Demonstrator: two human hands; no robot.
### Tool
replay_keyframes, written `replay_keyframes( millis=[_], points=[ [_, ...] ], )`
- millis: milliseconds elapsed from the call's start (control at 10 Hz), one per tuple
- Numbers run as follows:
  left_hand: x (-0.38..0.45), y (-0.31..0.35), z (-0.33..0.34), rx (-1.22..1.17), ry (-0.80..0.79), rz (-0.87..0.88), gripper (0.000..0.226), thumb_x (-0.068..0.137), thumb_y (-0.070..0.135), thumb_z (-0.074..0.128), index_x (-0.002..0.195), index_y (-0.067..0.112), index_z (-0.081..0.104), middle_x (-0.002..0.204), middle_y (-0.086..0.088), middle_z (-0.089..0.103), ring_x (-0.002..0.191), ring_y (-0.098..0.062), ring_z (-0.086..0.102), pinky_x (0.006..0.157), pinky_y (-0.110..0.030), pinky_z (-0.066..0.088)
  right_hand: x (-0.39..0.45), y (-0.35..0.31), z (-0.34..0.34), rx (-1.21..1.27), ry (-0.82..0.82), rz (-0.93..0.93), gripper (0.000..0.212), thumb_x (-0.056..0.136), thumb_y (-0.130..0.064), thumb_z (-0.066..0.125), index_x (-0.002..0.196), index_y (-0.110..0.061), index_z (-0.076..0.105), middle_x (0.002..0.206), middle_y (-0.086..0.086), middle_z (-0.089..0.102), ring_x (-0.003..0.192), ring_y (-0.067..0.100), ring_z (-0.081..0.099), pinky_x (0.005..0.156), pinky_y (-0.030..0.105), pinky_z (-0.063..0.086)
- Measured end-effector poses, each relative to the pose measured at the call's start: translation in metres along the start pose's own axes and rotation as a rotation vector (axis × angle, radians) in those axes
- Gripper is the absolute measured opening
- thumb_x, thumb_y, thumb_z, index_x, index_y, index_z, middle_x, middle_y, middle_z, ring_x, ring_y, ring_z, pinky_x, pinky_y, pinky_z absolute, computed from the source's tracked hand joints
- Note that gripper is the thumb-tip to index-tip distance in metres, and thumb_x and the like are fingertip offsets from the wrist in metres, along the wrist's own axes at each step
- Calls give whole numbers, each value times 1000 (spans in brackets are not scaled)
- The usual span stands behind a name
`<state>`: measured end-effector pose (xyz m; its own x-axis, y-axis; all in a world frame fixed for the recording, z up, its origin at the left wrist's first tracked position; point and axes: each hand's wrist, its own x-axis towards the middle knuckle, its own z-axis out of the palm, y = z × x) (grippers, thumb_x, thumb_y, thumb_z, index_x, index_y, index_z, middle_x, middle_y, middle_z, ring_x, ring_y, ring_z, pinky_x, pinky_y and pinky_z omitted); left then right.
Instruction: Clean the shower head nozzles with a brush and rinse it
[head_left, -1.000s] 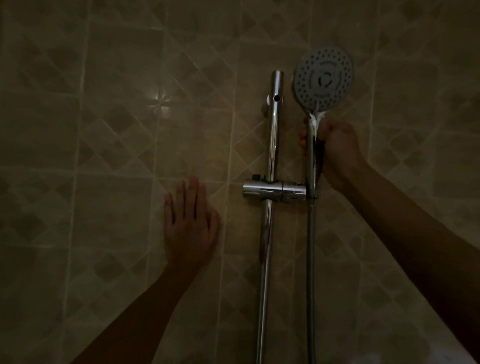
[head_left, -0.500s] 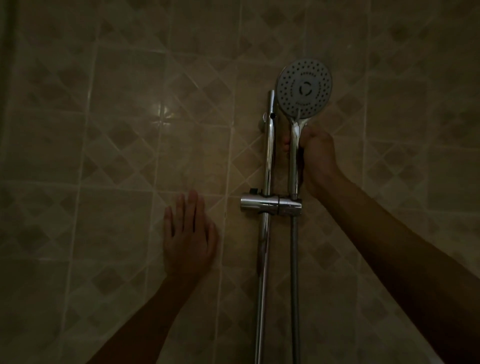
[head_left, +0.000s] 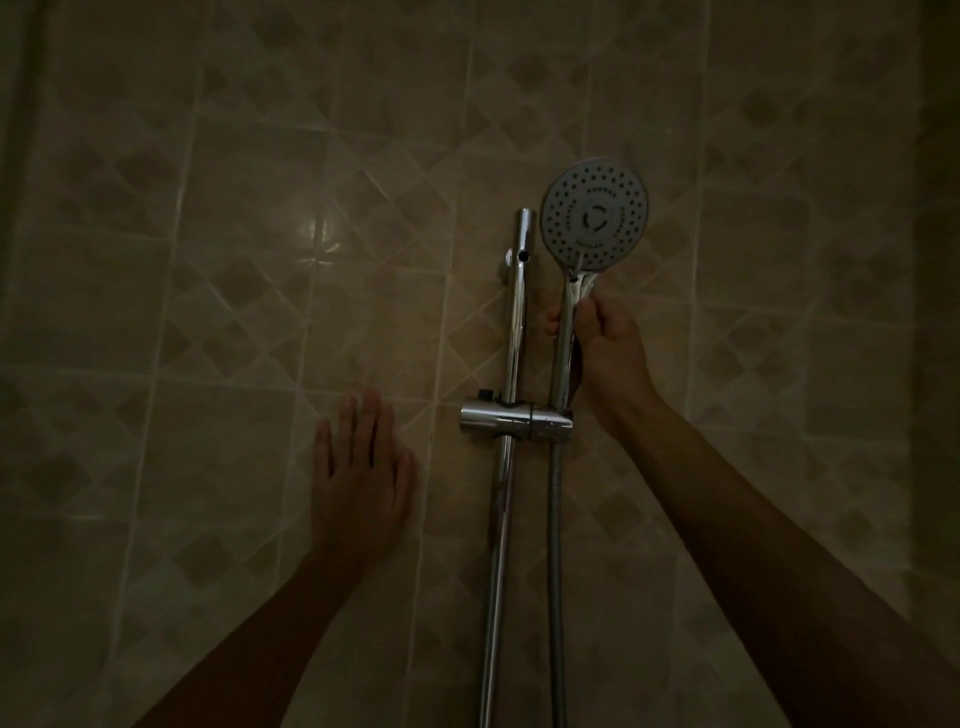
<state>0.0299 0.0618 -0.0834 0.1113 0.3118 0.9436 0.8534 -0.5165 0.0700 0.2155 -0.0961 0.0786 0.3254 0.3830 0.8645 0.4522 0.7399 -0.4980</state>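
Little has moved since the earlier frames: right hand (head_left: 605, 345) still wrapped on the shower head (head_left: 594, 214) handle, left hand (head_left: 363, 470) still flat on the wall (head_left: 234, 312). In frame the whole set sits a bit lower and more to the right than half a second ago, which looks like view shift.

Right grip: closed around the chrome handle just under the round face, thumb on the front, fingers behind. Left grip: wide open, holding nothing, palm and fingers spread on the tile, left of the rail (head_left: 511, 332).

Shower head: upright, nozzle face toward the camera, just right of the rail top. Handle base sits in the bracket (head_left: 514, 421) clamped on the rail. Cannot tell if it is fully seated or slightly lifted. Hose (head_left: 556, 571) hangs straight down from the bracket, parallel to the rail, close beside it.

Lighting is dim; nozzle detail is readable as dark dots only.
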Motion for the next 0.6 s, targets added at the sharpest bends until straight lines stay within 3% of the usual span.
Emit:
replay_keyframes(
  millis=[100, 200, 300, 400, 500, 600],
  points=[
    [0, 1, -18, -15, -80, 25, 64, 97, 43, 21, 149, 6, 22, 159, -14, 16, 148, -28, 8, 118, -53, 9, -2, -10, 4, -73, 16, 31, 29, 103, -16, 39, 104, 6, 57, 91, 13, 66, 74, 12, 63, 66, 25, 52],
    [0, 2, -40, -23, -160, 43, 73, 96, 50, 6, 146, 4, 31, 155, -16, 26, 145, -34, 21, 114, -55, 21, -4, -19, 10, -218, 45, 39, 22, 102, -13, 39, 103, -1, 57, 99, 19, 65, 89, 28, 62, 80, 39, 50],
    [10, 1, -69, 18, -381, 61, 69, 93, 44, 25, 147, 2, 29, 157, -20, 19, 145, -39, 18, 108, -59, 28, -9, -41, 9, -364, -13, 124, 30, 100, -26, 42, 116, -6, 57, 111, 12, 65, 96, 23, 59, 73, 30, 46],
    [39, 9, -102, -10, -696, 48, 55, 99, 33, 31, 145, 3, 30, 158, -19, 16, 146, -35, 12, 119, -43, 12, -14, -62, -2, -476, -185, 220, 31, 95, -40, 47, 109, -15, 59, 101, 3, 64, 91, 18, 59, 71, 29, 45],
    [59, 28, -140, -217, -651, -116, 39, 97, 29, 44, 121, 0, 55, 135, -20, 52, 124, -31, 49, 98, -30, 37, -19, -86, -20, -658, -338, 309, 19, 92, -31, 57, 84, -14, 62, 80, 2, 61, 77, 19, 58, 74, 38, 51],
    [62, 47, -174, -231, -474, -134, 28, 92, 31, 49, 103, 9, 64, 114, -14, 64, 103, -29, 60, 75, -29, 42, -27, -110, -38, -707, -400, 327, 20, 91, -19, 55, 71, -17, 59, 85, 8, 62, 64, 14, 52, 59, 26, 44]
  ],
)
